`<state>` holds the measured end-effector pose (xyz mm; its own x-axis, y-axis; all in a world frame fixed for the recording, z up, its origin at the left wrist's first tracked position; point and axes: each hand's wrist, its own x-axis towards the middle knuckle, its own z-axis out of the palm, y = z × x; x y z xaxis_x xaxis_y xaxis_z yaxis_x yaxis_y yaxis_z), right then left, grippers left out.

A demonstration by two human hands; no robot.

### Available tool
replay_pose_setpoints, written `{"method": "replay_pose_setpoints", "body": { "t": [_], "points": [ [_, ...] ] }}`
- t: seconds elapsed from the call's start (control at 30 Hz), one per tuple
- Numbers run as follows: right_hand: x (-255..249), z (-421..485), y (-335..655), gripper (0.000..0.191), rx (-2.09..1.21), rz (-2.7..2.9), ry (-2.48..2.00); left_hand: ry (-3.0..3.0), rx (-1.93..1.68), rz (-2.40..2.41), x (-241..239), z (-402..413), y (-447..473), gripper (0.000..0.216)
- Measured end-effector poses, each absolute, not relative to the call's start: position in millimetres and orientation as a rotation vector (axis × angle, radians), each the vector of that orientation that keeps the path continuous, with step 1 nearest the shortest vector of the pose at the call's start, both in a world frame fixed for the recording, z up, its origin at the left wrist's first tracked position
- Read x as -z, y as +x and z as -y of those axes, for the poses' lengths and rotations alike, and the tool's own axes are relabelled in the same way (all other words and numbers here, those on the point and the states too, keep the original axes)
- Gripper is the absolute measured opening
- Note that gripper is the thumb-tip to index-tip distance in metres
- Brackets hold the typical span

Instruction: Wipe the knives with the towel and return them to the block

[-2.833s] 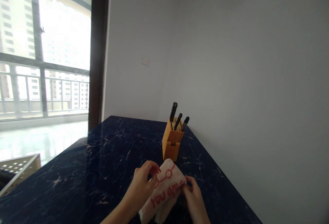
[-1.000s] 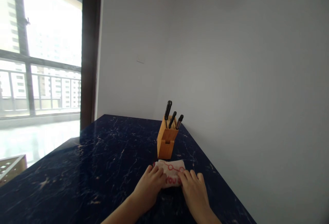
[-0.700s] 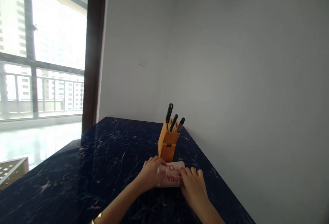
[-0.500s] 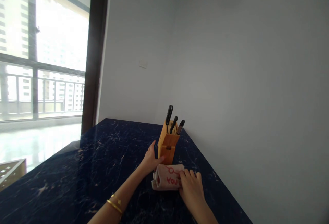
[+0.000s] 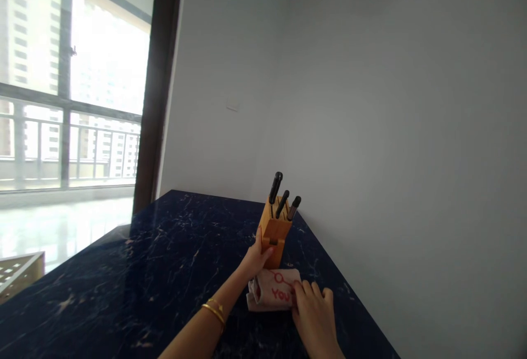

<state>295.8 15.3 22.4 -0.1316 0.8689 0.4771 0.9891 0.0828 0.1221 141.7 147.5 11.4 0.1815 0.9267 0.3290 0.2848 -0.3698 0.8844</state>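
Observation:
A wooden knife block (image 5: pixel 276 230) stands upright on the dark blue marbled table, with three black-handled knives (image 5: pixel 282 203) slotted into its top. My left hand (image 5: pixel 255 261) grips the block low down, thumb across its front face and fingers along its left side. Just in front of the block lies a folded pale cloth (image 5: pixel 272 295) printed with red lettering, "YOU" readable. The right edge of that cloth is pinched by my right hand (image 5: pixel 315 312), its thumb partly hidden. A gold bracelet circles my left wrist.
The marbled tabletop (image 5: pixel 164 271) runs back to a grey wall (image 5: pixel 370 128), which also lines its right side. At left are a dark door frame (image 5: pixel 154 101) and bright windows. A perforated box-like object (image 5: pixel 20 274) stands beyond the table's left edge.
My left hand has moved from beside the knife block onto it, closing around its lower left side. My right hand stays on the cloth. The whole view has shifted slightly.

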Motion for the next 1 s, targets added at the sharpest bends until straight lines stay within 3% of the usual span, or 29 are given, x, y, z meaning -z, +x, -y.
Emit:
{"method": "replay_pose_setpoints", "body": {
  "t": [0.4,0.63,1.0],
  "points": [
    [-37.6,-8.0,302.9,0.025,0.632,2.009,-2.082,1.819,-1.159,-1.18,-14.5,-130.2,179.9,0.072],
    [-33.7,-4.4,302.2,0.04,0.621,1.968,-2.031,1.81,-1.188,-1.284,-22.8,-104.0,160.4,0.071],
    [-25.9,14.6,219.1,0.037,-0.163,2.404,-1.177,2.111,-1.063,-1.26,-6.2,5.9,67.6,0.046]
  ]
}}
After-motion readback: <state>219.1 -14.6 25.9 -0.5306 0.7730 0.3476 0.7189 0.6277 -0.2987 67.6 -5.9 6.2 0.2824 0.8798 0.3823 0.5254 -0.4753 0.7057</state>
